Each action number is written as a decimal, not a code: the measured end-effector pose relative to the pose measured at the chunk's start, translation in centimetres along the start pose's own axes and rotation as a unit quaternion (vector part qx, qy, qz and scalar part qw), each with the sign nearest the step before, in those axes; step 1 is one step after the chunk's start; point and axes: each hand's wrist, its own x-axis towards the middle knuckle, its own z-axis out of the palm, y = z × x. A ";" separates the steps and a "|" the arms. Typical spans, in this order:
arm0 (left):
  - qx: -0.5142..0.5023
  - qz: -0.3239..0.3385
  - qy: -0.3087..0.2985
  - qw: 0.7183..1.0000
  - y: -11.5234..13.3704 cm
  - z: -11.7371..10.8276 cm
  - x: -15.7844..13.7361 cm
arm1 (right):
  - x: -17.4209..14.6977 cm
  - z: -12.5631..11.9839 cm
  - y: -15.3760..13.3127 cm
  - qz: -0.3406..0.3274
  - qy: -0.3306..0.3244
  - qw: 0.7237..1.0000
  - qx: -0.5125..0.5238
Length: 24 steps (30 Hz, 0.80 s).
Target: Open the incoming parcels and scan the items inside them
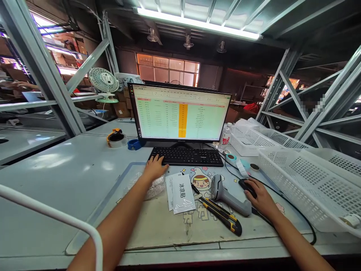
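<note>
My left hand rests with spread fingers on the left end of a black keyboard. On the right, my right hand curves over a black computer mouse. Behind the keyboard a monitor shows a spreadsheet with one orange column. Between my arms lie white printed packets, a grey barcode scanner and a yellow-and-black utility knife. Crumpled bubble wrap sits beside my left wrist. All of these are on a cartoon-printed desk mat.
White perforated baskets line the right side. Tape rolls and a tape dispenser stand left of the monitor. Label rolls and a bottle are at its right. A white curved tube crosses the lower left. A fan stands behind.
</note>
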 end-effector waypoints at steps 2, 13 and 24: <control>-0.002 0.000 0.000 1.000 0.0 0.0 -0.1 | 0.0 0.3 0.5 -0.001 0.003 1.000 -0.001; -0.023 -0.010 -0.019 1.000 0.3 -0.4 -0.7 | -0.1 1.2 2.2 -0.022 -0.002 1.000 -0.007; -0.043 -0.026 -0.035 0.998 0.8 -0.8 -1.4 | -0.1 1.2 3.0 -0.037 -0.008 0.999 -0.016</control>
